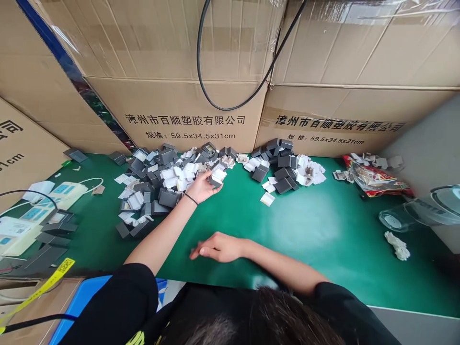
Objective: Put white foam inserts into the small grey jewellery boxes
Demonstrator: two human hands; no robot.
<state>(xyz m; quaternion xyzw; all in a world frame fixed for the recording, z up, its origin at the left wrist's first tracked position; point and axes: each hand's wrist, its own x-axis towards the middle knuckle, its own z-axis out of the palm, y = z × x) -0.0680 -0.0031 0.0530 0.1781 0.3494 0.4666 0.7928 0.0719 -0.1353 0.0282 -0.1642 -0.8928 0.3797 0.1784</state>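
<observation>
My left hand (201, 188) reaches to the right edge of a large heap on the green table. Its fingers are closed on a small dark grey box (215, 181). The heap mixes similar grey boxes (167, 197) with white folded paper pieces (183, 173). Nearer to me, my right hand (220, 247) hovers low over the table, palm partly turned down. Nothing shows in it; its fingers are loosely stretched and slightly blurred, with the thumb apart.
A second pile of grey boxes (287, 163) and white papers (311, 171) lies right of centre. Power strips (46, 203) sit at left. A red food packet (377, 179), clear plastic bottle (413, 213) and crumpled tissue (397, 246) lie at right. Cardboard cartons (172, 105) wall the back; a black cable (200, 57) hangs there.
</observation>
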